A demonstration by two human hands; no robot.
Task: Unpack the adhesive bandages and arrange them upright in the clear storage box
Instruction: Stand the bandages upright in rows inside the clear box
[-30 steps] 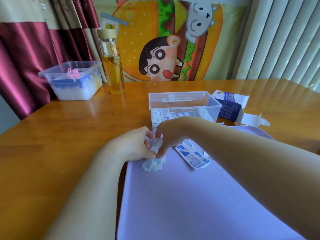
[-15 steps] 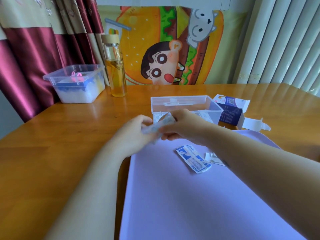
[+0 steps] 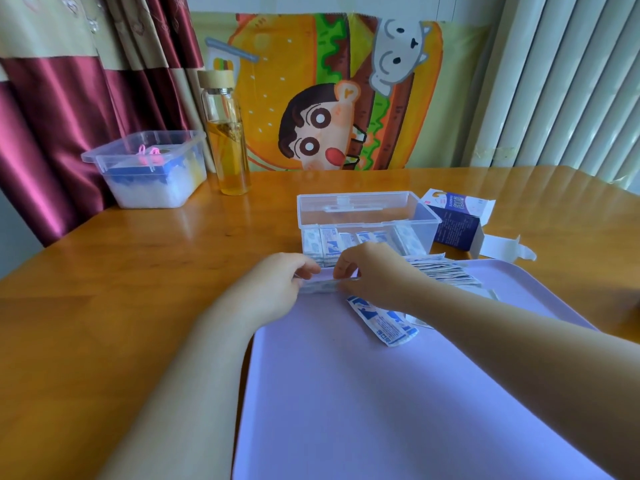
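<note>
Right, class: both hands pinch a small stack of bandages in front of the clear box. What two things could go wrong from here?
1. The stack, pinched only at its ends by the left hand and right hand, might fan out or slip on the way into the clear storage box.
2. Some bandages standing in the box look tilted; pushing more in could topple them.

Wooden table (image 3: 145, 306), maroon curtain (image 3: 69, 109), white vertical blinds (image 3: 571, 81).

The clear storage box (image 3: 428, 221) is hemmed on its right by an opened carton (image 3: 456, 227). Its top is left open.
</note>
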